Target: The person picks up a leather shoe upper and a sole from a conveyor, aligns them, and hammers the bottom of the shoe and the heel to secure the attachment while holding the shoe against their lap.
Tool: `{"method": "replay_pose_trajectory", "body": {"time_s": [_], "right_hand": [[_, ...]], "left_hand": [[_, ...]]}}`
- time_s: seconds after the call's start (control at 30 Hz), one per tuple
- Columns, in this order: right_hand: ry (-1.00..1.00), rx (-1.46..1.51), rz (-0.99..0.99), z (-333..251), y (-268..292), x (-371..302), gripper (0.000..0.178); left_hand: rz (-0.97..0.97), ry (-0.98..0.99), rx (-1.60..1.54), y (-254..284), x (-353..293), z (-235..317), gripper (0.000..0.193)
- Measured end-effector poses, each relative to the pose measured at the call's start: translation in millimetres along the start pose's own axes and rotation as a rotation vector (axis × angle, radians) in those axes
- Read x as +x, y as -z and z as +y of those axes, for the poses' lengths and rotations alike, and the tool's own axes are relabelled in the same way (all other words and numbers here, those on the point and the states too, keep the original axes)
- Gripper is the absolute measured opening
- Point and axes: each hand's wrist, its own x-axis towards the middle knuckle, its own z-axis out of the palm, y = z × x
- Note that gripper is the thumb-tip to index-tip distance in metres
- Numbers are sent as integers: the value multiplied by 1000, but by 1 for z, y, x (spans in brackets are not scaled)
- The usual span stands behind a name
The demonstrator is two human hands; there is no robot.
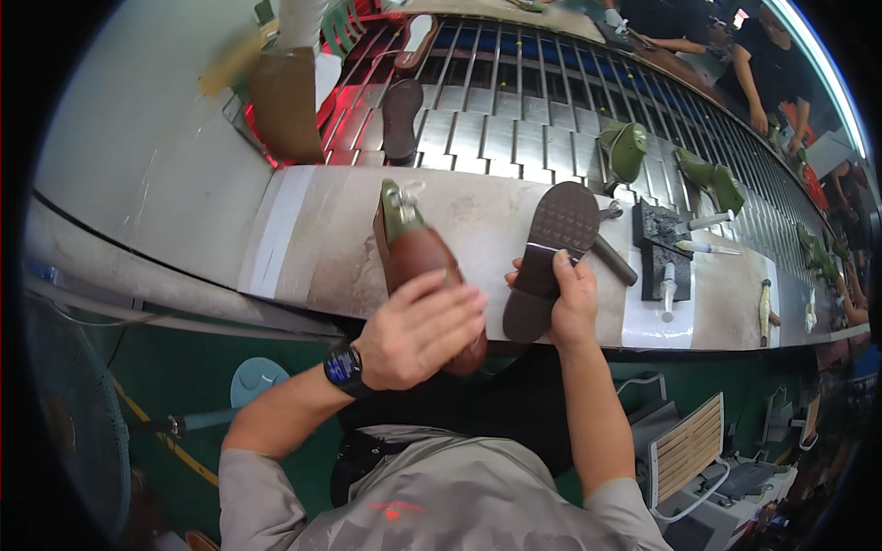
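Left hand (418, 332) clasps brown shoe upper (418, 262) on green last, over the worktop (322, 239). Right hand (571, 303) grips dark sole (551, 257), just right of the upper.

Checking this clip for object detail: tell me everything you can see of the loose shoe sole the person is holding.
The shoe sole is dark brown and looks like rubber, tread side up, with a fine diamond-grid pattern on the forepart and a smoother heel. It lies on the pale workbench ledge, forepart pointing away from the person, heel over the near edge. The right hand grips its waist, thumb on top. A hammer lies just right of it.
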Motion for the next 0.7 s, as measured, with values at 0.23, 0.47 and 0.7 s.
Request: {"method": "replay_pose_trajectory", "body": {"time_s": [0.23,0.47,0.7], "right_hand": [[-34,47,75,-13,-12,-13,35],[88,-66,-147,-44,-48,-73,38],[104,-80,-343,-32,-89,-76,34]], "left_hand": [[564,670,-1019,64,64,-47,42],[444,585,-1099,46,53,-59,47],[422,523,-1149,47,67,-63,47]]}}
